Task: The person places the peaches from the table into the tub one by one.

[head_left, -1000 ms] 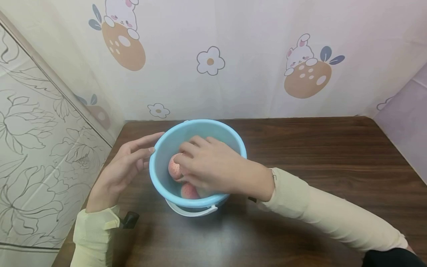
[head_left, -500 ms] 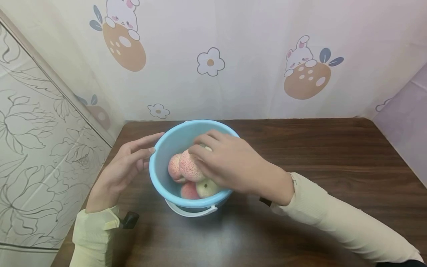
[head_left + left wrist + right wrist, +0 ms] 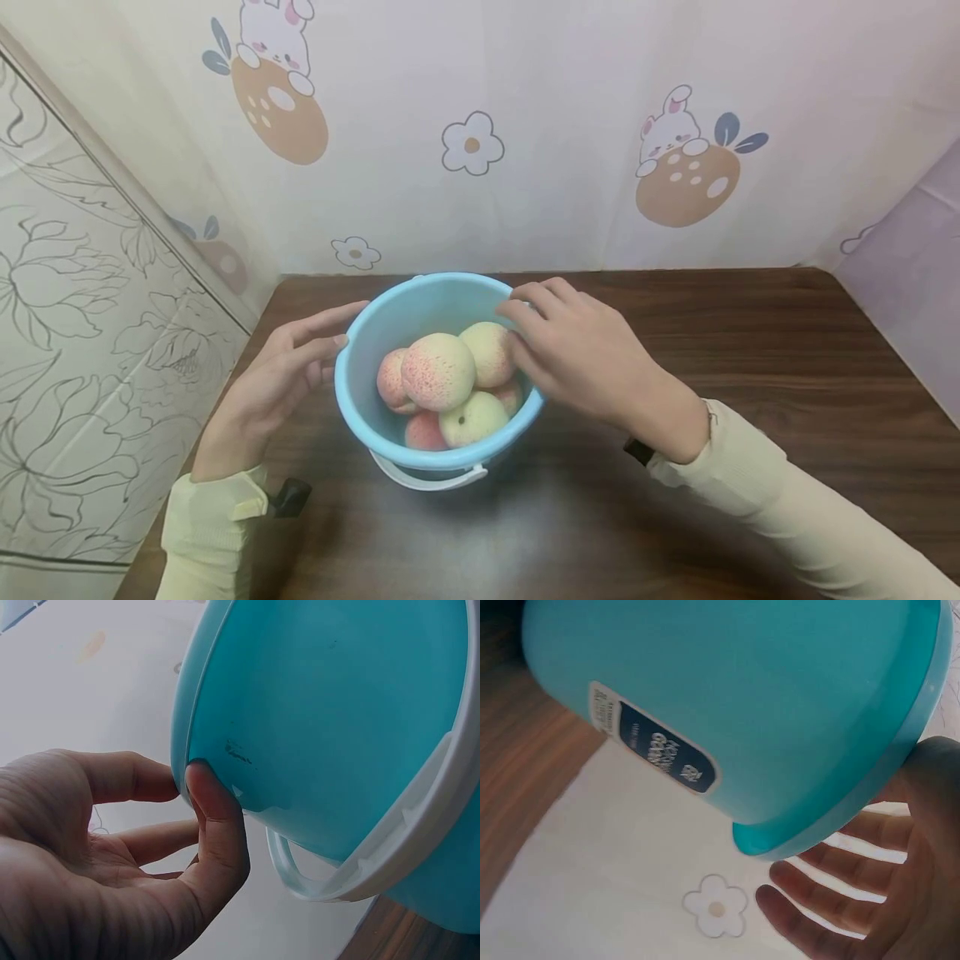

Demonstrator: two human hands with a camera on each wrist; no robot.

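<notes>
A light blue bucket (image 3: 360, 417) stands on the table with several peaches (image 3: 438, 372) heaped inside, pale yellow-green with pink speckles. My left hand (image 3: 281, 375) is at its left side, and in the left wrist view the thumb and a finger (image 3: 217, 802) pinch the rim. Over the right rim hangs my right hand (image 3: 588, 346), holding nothing. Its loosely bent fingers (image 3: 832, 892) spread just by the rim in the right wrist view; whether they touch it I cannot tell. The lower peaches are partly hidden.
The bucket's pale handle (image 3: 431, 482) hangs down on the near side. Dark brown wood forms the table (image 3: 735, 350). Behind it hangs a curtain (image 3: 555, 167) with rabbit and flower prints, and a floral panel (image 3: 97, 375) runs along the left.
My right hand has let go of a peach on the heap and moved up and right to the rim, uncovering the peaches. The left hand stays at the left rim.
</notes>
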